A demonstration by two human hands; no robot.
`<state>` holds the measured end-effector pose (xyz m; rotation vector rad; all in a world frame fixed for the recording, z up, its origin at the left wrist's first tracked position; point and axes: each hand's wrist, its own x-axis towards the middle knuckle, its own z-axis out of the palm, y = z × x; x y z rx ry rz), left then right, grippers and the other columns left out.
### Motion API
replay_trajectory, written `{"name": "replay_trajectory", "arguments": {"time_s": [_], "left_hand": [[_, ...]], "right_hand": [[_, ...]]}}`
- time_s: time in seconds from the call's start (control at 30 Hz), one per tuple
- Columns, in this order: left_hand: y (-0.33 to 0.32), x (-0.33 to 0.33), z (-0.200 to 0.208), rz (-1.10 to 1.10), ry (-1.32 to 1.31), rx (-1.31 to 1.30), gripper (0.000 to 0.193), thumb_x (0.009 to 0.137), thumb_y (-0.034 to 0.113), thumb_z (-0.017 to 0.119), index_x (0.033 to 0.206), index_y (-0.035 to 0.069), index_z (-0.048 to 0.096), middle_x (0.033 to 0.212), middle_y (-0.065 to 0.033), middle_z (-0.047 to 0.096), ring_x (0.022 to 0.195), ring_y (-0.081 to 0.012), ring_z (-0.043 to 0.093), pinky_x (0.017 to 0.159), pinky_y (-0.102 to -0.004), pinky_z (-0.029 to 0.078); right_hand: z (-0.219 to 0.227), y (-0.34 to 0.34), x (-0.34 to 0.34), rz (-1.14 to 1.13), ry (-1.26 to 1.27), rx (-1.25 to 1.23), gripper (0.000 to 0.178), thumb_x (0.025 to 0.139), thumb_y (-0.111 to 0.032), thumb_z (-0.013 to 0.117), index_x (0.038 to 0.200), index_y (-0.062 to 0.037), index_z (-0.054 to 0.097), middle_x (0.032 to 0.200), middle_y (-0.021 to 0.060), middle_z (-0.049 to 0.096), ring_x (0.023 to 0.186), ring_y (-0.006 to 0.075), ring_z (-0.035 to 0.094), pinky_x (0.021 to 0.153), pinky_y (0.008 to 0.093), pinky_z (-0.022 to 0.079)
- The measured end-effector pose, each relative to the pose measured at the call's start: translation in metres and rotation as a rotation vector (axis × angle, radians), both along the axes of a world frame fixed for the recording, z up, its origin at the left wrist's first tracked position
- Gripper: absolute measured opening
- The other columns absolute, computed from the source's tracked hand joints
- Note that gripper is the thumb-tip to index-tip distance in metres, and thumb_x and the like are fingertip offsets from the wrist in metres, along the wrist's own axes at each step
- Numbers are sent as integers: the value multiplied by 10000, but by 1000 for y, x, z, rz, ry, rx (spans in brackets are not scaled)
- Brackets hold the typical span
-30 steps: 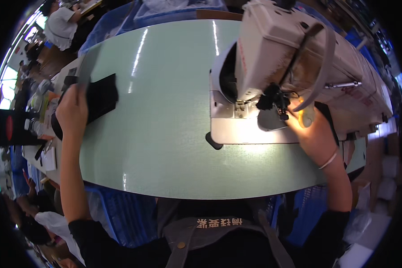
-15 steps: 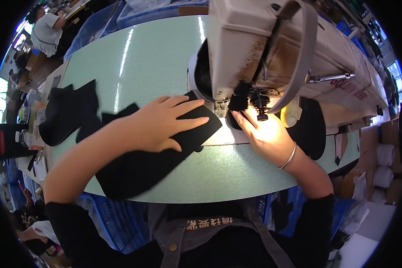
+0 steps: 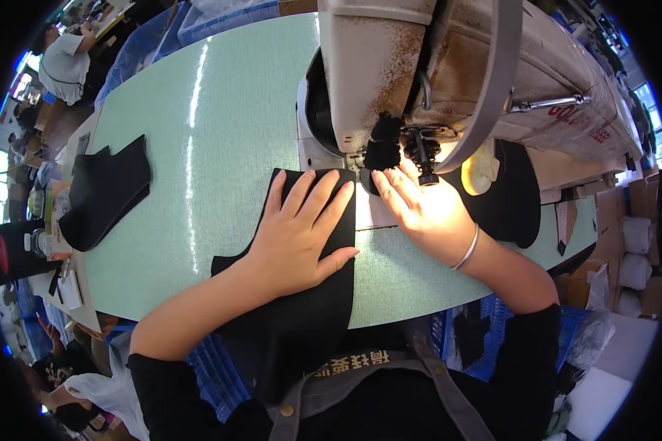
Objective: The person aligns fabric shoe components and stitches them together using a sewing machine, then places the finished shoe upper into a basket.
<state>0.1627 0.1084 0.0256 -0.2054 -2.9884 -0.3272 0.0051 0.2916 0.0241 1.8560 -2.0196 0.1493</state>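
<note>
**Found: black panel [image 3: 305, 312] lying flat beneath the left hand [image 3: 296, 235]**

Traced the panel from the grey apron [image 3: 324, 393], over the near table edge, up to the machine's lit metal bed [image 3: 376, 214]. Noted smooth, matte material, a straight right edge and a notched left edge. Saw the left hand palm down on top, fingers spread apart, tips just short of the panel's far edge, thumb stretched to the right edge. Recorded a bent left elbow, forearm slanting in from lower left. Found the right hand [image 3: 434, 217] just beside the panel's upper right corner, wrist ringed by a pale bracelet [image 3: 467, 248], leading fingers close together and pointing under the machine head. Could not tell whether pinching anything. Logged a round-ended black piece [image 3: 518, 198] right of that hand, beside a yellow rounded object [image 3: 478, 173]. Observed a cream, brown-speckled sewing machine [image 3: 379, 66] above. Located an angular black piece [image 3: 110, 187] at left on the pale green table [image 3: 250, 95], well apart from both hands. Spotted a person in white [image 3: 62, 66] in the far background.
</note>
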Motion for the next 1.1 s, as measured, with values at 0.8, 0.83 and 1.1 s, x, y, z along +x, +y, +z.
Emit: {"name": "replay_trajectory", "arguments": {"time_s": [0.8,0.83,1.1], "left_hand": [[7,-10,-2,7,29,52,779,789,445,700,1413,64,432,1366,-197,400,1323,-401,329,1062,-653,237],[6,-10,-3,2,32,56,773,789,444,702,1404,58,438,1358,-203,403,1319,-405,334,1061,-654,238],[1,-16,-6,3,67,58,727,789,455,703,1339,35,483,1330,-212,436,1317,-415,339,1051,-662,248]], "right_hand": [[0,0,9,-38,-20,130,434,751,-127,607,1140,61,631,1093,184,630,1132,376,568,943,474,465],[-1,-1,8,-31,-15,105,450,752,-130,607,1160,62,620,1080,190,626,1131,373,565,946,471,461],[3,-6,5,-63,55,31,491,731,-98,610,1218,-34,617,1002,32,624,1028,209,607,747,307,543]]}}
